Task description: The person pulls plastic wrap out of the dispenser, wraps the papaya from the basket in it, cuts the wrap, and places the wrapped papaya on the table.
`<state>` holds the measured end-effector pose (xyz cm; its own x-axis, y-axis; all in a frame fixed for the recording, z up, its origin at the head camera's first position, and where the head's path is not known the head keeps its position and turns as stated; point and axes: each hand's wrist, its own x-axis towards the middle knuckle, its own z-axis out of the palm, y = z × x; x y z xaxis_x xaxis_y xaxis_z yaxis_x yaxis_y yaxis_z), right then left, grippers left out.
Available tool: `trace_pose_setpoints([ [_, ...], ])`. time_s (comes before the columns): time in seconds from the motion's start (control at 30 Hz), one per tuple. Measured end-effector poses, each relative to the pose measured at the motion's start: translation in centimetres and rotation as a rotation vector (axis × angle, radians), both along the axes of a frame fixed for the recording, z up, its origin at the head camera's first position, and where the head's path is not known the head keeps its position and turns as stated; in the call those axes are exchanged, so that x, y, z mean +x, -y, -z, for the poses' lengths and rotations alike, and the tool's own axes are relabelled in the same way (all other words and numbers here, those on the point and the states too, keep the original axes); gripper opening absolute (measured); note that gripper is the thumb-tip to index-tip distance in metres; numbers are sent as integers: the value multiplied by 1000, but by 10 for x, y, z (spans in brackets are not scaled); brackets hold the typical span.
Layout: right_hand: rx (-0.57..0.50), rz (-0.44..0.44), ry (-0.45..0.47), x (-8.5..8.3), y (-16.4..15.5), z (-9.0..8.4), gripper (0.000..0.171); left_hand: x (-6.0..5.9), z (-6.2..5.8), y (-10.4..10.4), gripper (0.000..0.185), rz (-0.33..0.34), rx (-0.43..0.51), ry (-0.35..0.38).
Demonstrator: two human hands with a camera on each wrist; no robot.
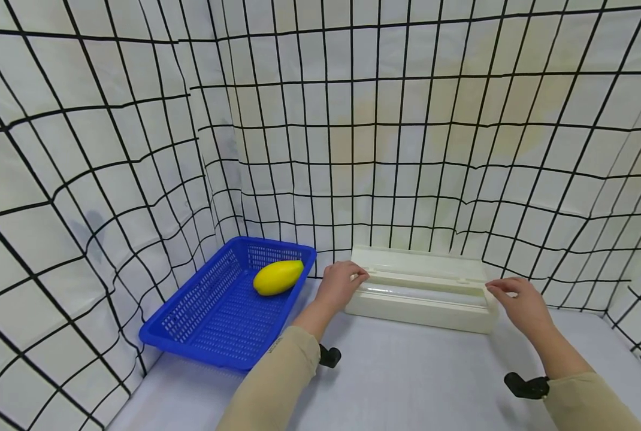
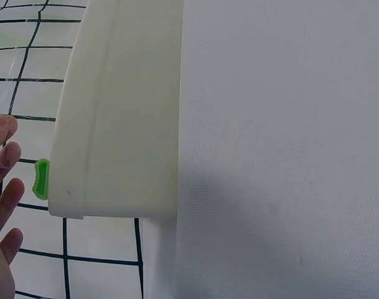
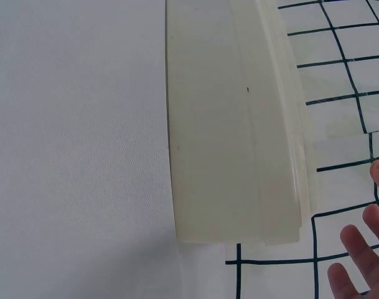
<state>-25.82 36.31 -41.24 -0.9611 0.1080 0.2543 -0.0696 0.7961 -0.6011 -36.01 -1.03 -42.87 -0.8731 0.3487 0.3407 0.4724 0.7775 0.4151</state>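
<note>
A long cream dispenser box (image 1: 423, 296) lies across the white table near the back wall, its lid tipped up behind it. My left hand (image 1: 346, 281) is at the box's left end, fingertips at its top edge. My right hand (image 1: 516, 297) hovers by the right end, fingers relaxed. In the left wrist view the straight, spread fingers (image 2: 4, 187) sit just beside the box (image 2: 121, 112), next to a small green tab (image 2: 41, 179). The right wrist view shows the fingers (image 3: 363, 246) apart from the box end (image 3: 233, 124). Neither hand grips anything.
A blue slotted basket (image 1: 202, 311) stands at the left with a yellow fruit (image 1: 278, 276) in its far end. Grid-patterned white cloth walls (image 1: 407, 149) close in the back and sides. The white tabletop (image 1: 417, 377) stretches towards me.
</note>
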Motion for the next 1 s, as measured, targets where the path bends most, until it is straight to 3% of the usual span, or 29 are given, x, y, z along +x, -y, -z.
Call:
trace_pose_setpoints([
  [0.57, -83, 52, -69, 11, 5, -2, 41, 6, -10, 2, 24, 3, 49, -28],
  [1.0, -113, 66, -94, 9, 4, -15, 48, 6, -26, 4, 25, 14, 8, -55],
])
